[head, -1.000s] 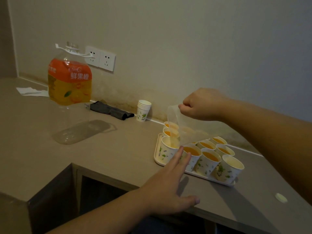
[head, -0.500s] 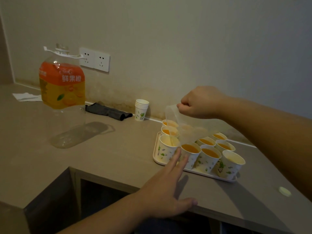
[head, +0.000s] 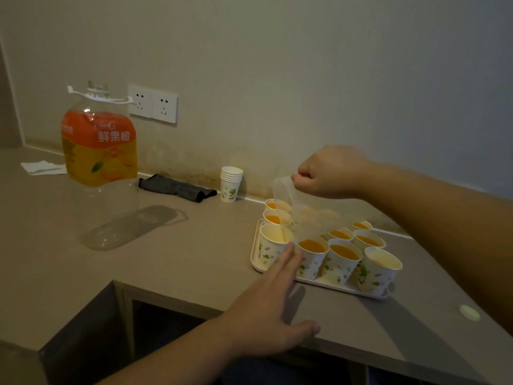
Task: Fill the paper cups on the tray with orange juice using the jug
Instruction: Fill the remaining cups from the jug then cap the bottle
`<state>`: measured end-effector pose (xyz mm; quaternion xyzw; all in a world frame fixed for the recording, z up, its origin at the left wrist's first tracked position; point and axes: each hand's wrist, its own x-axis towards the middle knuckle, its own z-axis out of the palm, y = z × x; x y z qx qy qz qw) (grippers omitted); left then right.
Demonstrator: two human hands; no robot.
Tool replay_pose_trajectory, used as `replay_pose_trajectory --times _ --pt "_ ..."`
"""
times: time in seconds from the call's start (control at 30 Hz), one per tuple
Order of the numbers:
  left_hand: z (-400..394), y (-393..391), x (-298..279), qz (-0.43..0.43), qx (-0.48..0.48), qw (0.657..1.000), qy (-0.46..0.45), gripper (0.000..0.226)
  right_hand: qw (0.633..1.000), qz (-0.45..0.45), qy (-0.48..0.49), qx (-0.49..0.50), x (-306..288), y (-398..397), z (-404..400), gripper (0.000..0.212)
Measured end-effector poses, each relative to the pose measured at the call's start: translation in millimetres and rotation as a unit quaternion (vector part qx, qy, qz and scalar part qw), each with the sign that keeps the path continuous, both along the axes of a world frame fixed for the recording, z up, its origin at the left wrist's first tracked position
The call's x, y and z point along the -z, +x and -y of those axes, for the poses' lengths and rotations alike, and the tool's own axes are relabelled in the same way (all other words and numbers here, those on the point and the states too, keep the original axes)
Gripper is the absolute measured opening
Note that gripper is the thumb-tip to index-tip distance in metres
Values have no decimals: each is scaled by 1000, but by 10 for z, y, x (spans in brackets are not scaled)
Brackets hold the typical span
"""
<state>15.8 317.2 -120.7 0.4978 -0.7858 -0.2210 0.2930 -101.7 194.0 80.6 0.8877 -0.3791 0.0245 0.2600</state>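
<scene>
The right hand [head: 330, 173] curled its fingers round the tilted clear jug [head: 302, 215], its spout over the front-left cup [head: 273, 243] on the tray [head: 254, 259]. The left hand [head: 266, 309] lay flat, fingers straight and together, fingertips beside that cup.

- The clear jug [head: 302, 215] is tipping a little further in the right hand [head: 330, 173], and a thin stream of orange juice [head: 282, 232] is falling into the front-left paper cup [head: 273, 245] on the tray [head: 256, 262].
- The juice in this cup is rising only slightly; its level is hard to tell.
- The left hand [head: 266, 307] is sliding a bit forward on the counter [head: 194, 259], so its fingertips [head: 290, 250] are now reaching the side of that cup.
- The camera is turning slightly, so the big juice bottle [head: 98, 151] is appearing a little more to the left than one second ago.
</scene>
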Motion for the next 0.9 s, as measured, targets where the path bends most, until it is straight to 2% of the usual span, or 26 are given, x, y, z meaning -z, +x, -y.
replay_pose_trajectory --times 0.17,0.33,0.43,0.57,0.67,0.73,0.9 --pt "1 37 -60 -2 -9 1000 -22 115 1000 20 -13 -6 -54 -23 -16 49" --pt "-10 189 -284 16 -39 998 -43 112 994 87 -55 19 -166 -98 36 49" --pt "5 279 -521 10 -72 995 -62 110 985 152 -74 45 -231 -161 62 49" --pt "98 463 -902 -25 -141 987 -71 105 953 293 -50 63 -352 -165 51 51" --pt "218 670 -1168 -115 -178 975 -63 103 907 418 -2 41 -388 -55 -3 48" --pt "315 835 -1300 -153 -197 967 -52 105 858 510 54 31 -373 75 -21 45" --pt "498 1159 -1412 -196 -226 954 -28 115 675 699 236 13 -120 492 34 37"
